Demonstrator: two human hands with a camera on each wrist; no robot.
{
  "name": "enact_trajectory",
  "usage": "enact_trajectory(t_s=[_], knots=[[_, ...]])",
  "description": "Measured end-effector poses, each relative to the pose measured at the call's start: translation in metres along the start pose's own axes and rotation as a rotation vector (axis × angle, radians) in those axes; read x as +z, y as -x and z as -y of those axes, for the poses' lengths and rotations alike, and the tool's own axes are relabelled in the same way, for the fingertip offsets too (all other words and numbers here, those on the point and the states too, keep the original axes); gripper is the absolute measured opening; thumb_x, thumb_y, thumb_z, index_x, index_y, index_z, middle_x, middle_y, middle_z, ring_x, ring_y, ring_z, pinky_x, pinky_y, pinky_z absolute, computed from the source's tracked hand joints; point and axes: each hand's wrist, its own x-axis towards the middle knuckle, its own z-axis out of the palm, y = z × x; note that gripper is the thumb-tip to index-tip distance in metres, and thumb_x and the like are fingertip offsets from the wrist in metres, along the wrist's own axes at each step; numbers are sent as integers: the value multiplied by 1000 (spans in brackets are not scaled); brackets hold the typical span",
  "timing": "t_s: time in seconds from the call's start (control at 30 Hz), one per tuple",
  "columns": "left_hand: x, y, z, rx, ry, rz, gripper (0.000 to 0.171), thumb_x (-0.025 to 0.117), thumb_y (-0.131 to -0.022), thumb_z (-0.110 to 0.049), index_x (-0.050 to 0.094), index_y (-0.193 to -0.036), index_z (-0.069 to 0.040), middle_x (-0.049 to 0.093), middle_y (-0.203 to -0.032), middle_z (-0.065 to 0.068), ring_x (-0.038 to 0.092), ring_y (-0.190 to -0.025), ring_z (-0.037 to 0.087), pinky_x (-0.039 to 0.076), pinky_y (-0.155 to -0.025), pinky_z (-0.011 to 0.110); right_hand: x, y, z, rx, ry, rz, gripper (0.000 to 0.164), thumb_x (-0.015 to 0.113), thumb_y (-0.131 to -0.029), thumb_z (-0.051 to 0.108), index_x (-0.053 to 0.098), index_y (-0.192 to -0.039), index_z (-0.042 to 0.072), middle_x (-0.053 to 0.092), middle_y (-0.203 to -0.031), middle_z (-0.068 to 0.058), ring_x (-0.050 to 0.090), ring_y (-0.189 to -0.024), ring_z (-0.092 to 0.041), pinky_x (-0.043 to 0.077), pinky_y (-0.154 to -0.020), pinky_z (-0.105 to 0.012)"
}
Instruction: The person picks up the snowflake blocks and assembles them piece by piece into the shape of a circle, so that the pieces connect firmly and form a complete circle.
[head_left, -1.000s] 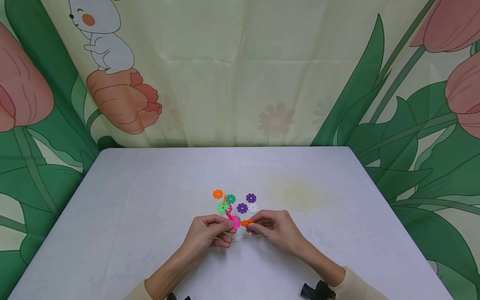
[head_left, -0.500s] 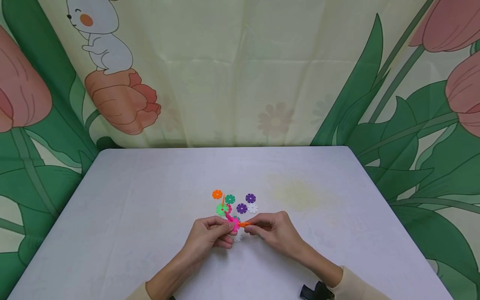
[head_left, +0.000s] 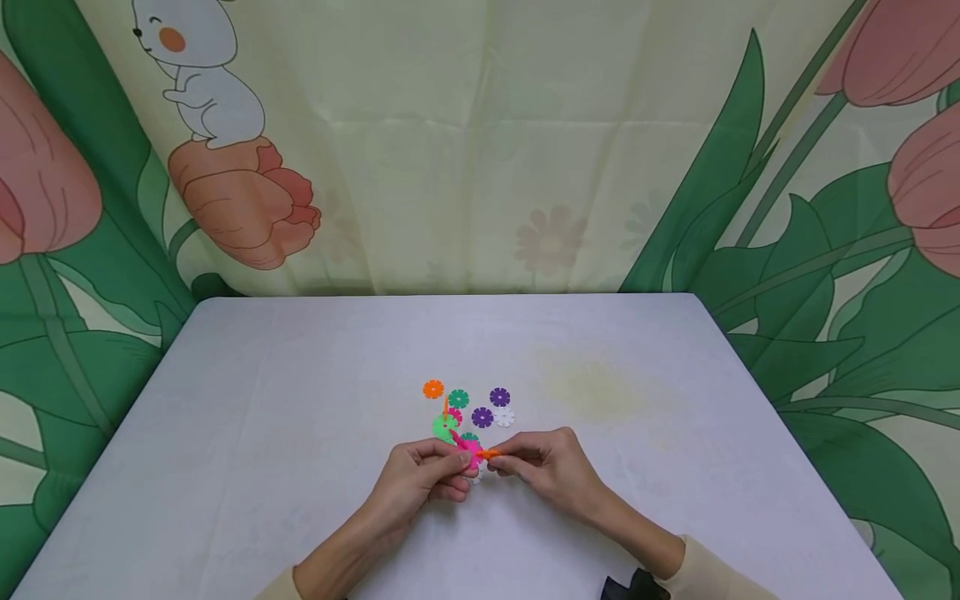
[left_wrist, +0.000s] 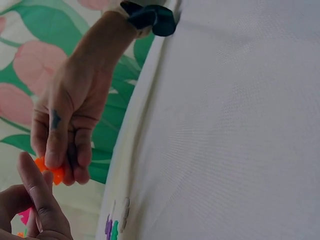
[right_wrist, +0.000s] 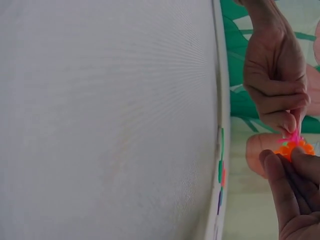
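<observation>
No legible text, no readable labels, brands, numbers or signs, in the head view or either wrist view

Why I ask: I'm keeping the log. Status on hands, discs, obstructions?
Left hand pinching a pink disc, right hand an orange disc. Orange edge at pink; whether slotted in, can't tell. Nothing seen in the way.

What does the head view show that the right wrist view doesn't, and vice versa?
Head only: beige fabric right sleeve; round faces of two purple, notched plastic discs.
Right wrist only: broad face of the orange, petal-edged plastic piece.
Both: right hand pinching that piece, left hand pinching a bright pink plastic piece, white tablecloth.
</observation>
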Motion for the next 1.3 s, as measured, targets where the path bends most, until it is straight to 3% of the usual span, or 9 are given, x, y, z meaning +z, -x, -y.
enact_trajectory(t_s=[0.33,0.6,0.8,0.97,1.13,1.3], knots=[[-4,2,-4,6,-17,29,29,80,-96,-22,73,-108,3,81,-87,4,77,-72,11,68,-74,28,4,-2,0,-14,6,-10,14,80,-93,9,83,-106,6,84,-98,-10,83,-86,-24,67,-80,-24],[-6,1,-8,7,-58,35,27,76,-98,-20,71,-110,3,79,-89,3,75,-72,12,68,-73,28,3,-2,4,24,65,24,14,82,-91,8,83,-105,8,84,-98,-6,82,-89,-15,66,-78,-22],[-3,1,-9,10,-70,14,30,75,-99,-21,69,-114,4,78,-91,5,74,-72,13,68,-73,28,0,-3,6,-47,145,68,17,82,-90,2,83,-106,5,84,-98,-5,81,-89,-7,66,-77,-21],[-2,1,-9,-3,-72,15,33,76,-99,-25,69,-114,4,79,-93,6,75,-73,13,68,-73,28,5,-6,7,-140,205,-12,16,82,-89,-1,83,-104,3,84,-96,-7,82,-87,-11,65,-74,-18],[-1,1,-8,-10,-58,12,37,75,-100,-28,72,-117,5,81,-97,8,76,-75,13,69,-77,30,12,-8,8,-151,205,-67,14,81,-90,0,82,-104,3,84,-95,-8,82,-86,-12,64,-73,-16],[-1,1,-8,7,-60,-22,36,70,-103,-27,72,-120,5,81,-95,7,76,-76,14,69,-77,31,10,-10,8,-116,162,15,20,82,-91,6,81,-111,3,84,-102,-7,82,-92,-12,66,-78,-21]])
